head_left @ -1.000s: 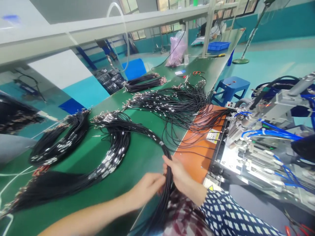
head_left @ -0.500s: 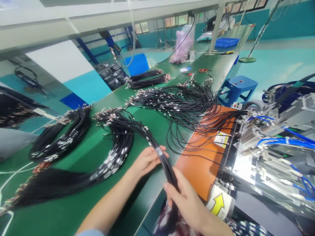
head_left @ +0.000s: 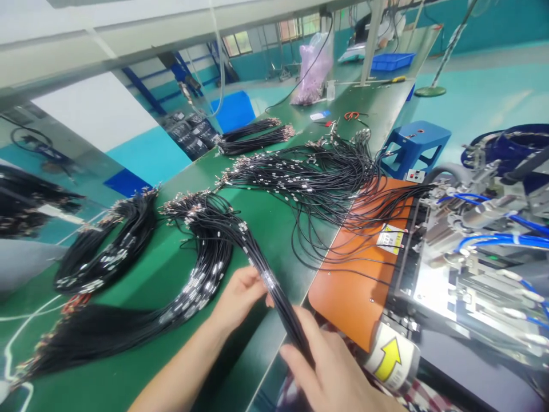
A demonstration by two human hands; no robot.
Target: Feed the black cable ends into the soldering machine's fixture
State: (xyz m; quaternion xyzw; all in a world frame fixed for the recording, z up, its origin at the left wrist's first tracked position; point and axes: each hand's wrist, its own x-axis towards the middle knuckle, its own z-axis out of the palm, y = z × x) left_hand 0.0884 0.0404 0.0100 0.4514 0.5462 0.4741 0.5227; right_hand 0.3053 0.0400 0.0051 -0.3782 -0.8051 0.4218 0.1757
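Right fingers (head_left: 309, 326) closed round black cable bundle (head_left: 277, 296); left fingers (head_left: 252, 290) curled beneath, hold unclear.

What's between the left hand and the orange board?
In the head view: the black cable bundle gripped by the right hand, then a strip of green tabletop before the orange board.

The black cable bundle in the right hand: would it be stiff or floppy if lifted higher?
The black cable bundle would probably sag and bend, since it already curves beyond the right hand. It may feel fairly weighty, with many strands gathered together. Its far end might snag, as it lies among other splayed cable ends.
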